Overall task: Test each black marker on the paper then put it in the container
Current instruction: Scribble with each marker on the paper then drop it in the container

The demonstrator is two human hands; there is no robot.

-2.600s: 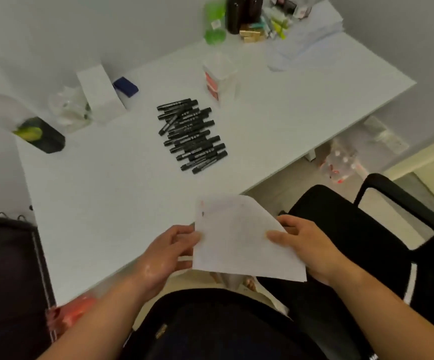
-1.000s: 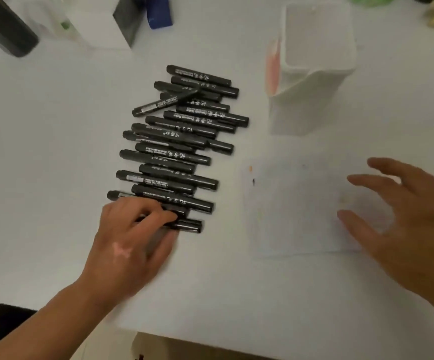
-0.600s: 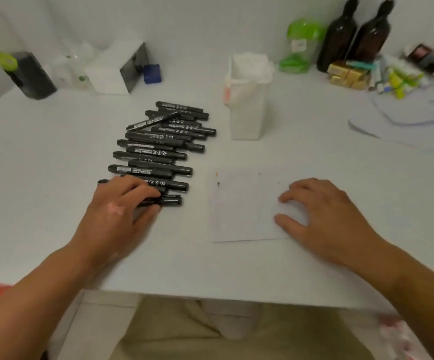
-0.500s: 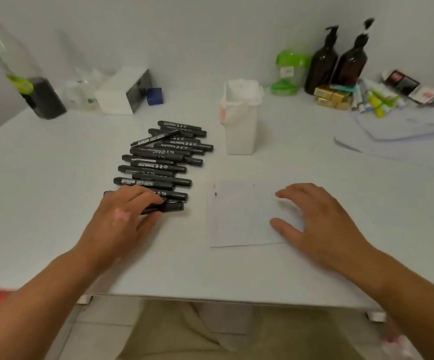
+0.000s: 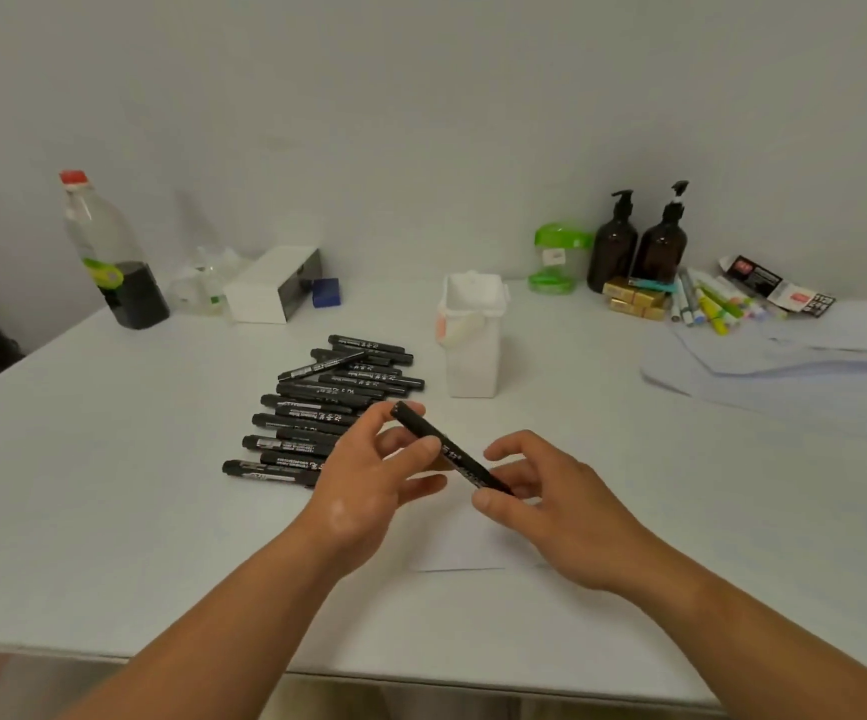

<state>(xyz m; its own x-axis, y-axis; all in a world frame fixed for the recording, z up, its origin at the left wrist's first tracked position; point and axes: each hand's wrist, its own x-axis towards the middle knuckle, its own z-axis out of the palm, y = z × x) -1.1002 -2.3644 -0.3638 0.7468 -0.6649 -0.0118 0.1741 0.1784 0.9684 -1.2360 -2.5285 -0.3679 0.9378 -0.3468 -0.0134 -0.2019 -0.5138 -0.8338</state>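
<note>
One black marker [image 5: 460, 459], probably light, rigid and smooth, is held above the paper [image 5: 457, 548]: left hand [image 5: 366, 485] pinches its far end, right hand [image 5: 545, 498] its near end, good holds for uncapping.

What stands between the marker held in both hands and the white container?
Nothing visible. The marker, gripped by the left hand and right hand above the paper, has a free path to the container; the marker pile lies left of it.
</note>
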